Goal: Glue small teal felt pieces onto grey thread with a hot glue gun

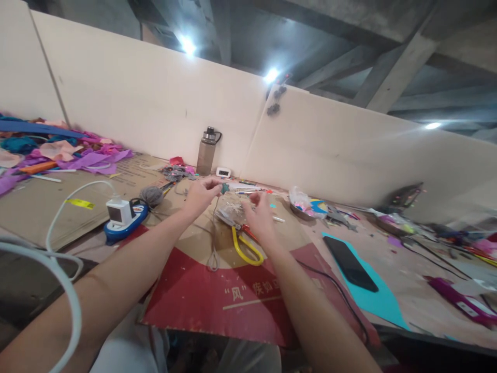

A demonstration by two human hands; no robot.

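Note:
My left hand is closed, thumb and fingertips pinching a small dark teal piece. A thin grey yarn hangs below it and ends in a loop on the cardboard. To the right is my right hand, its thumb and fingers slightly apart and nothing visible between them. Between and below the hands lies a crumpled clear bag of beige bits. Scissors with yellow handles rest just under my right hand, beside an orange-red tool partly hidden by it.
Red-and-tan cardboard covers the work surface. On the left are a grey yarn ball, a blue power strip and white cables. A bottle stands at the back. Rightward lie a bowl and a black phone on turquoise sheet.

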